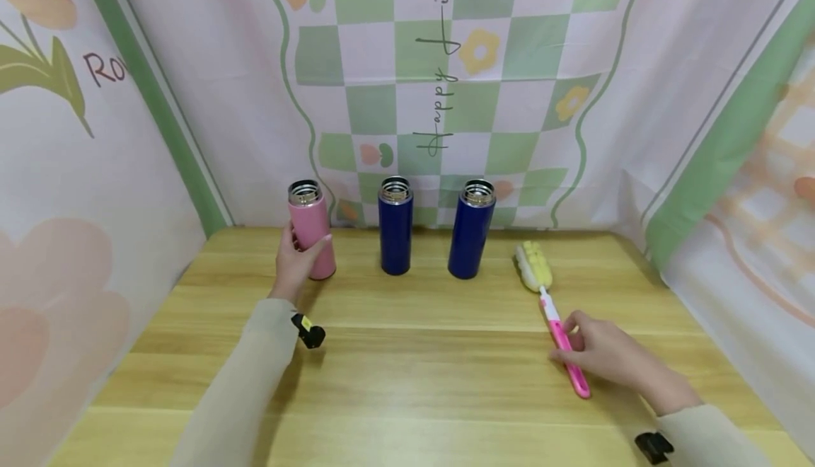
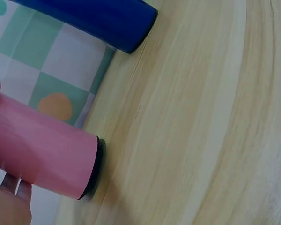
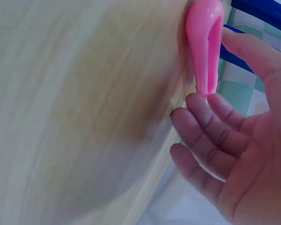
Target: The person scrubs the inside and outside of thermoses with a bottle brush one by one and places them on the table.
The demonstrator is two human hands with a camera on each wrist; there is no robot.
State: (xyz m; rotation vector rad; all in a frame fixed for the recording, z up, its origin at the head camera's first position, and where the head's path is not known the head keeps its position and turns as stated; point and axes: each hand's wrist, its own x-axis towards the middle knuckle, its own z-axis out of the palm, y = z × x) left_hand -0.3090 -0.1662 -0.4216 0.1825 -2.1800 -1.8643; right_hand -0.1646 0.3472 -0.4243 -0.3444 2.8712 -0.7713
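Note:
At the left, my left hand point(image 1: 296, 263) grips a pink thermos bottle point(image 1: 309, 223), thumb on its right side and fingers on its left. The bottle has a bare steel mouth and no lid; its black base shows close over the table in the left wrist view. On the right lies a bottle brush point(image 1: 551, 304) with a yellow and white sponge head point(image 1: 535, 267) and a pink handle point(image 3: 203, 51). Around that handle stands my right hand point(image 1: 608, 354), thumb and index finger to either side of it. Its fingers are loosely bent in the right wrist view.
Two dark blue thermos bottles, one mid-table point(image 1: 395, 230) and one to its right point(image 1: 471, 233), stand upright and lidless near the back edge. Behind the wooden table point(image 1: 395, 382) hangs a checked curtain point(image 1: 420, 85), with more patterned cloth on both sides.

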